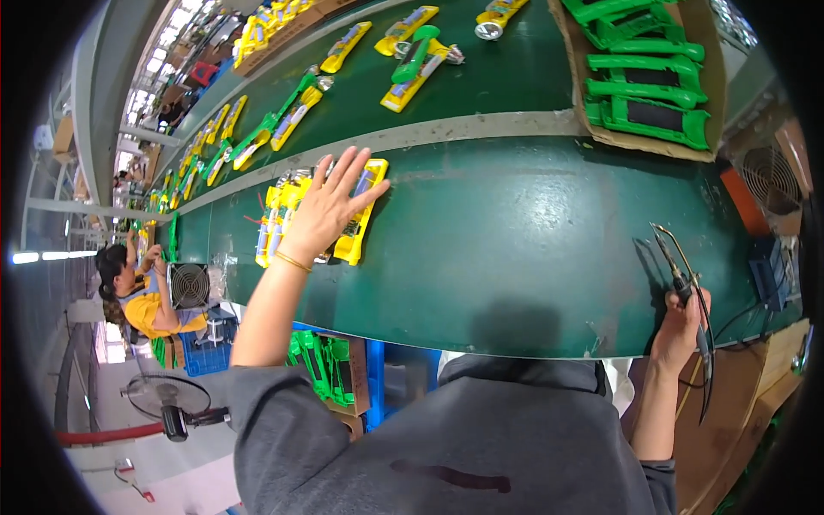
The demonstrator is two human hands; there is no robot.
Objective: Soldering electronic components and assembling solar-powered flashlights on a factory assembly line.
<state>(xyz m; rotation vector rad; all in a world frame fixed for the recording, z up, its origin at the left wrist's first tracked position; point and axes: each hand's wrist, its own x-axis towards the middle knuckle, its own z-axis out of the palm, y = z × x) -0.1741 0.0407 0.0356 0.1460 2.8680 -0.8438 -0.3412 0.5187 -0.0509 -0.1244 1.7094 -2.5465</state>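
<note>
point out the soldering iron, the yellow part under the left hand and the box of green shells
soldering iron (687, 287), head view, on its shaft above the right fist
yellow part (359, 232), head view, on its right-hand half
box (573, 64), head view, on its left cardboard wall

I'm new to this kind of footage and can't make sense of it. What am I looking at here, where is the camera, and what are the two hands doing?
There is no machine here: a person works with bare hands, and the single picture comes from a wide camera worn on their head, looking down. That lens bends straight edges near the rim.

The dark green surface is a long belt. The left hand rests flat on a cluster of yellow flashlight halves with their inner parts showing. The right hand grips a soldering iron, its tip raised above the belt.

More yellow and green pieces lie further along the belt, and a cardboard box holds green shells. At the left, another worker sits beside a small fan.
</note>
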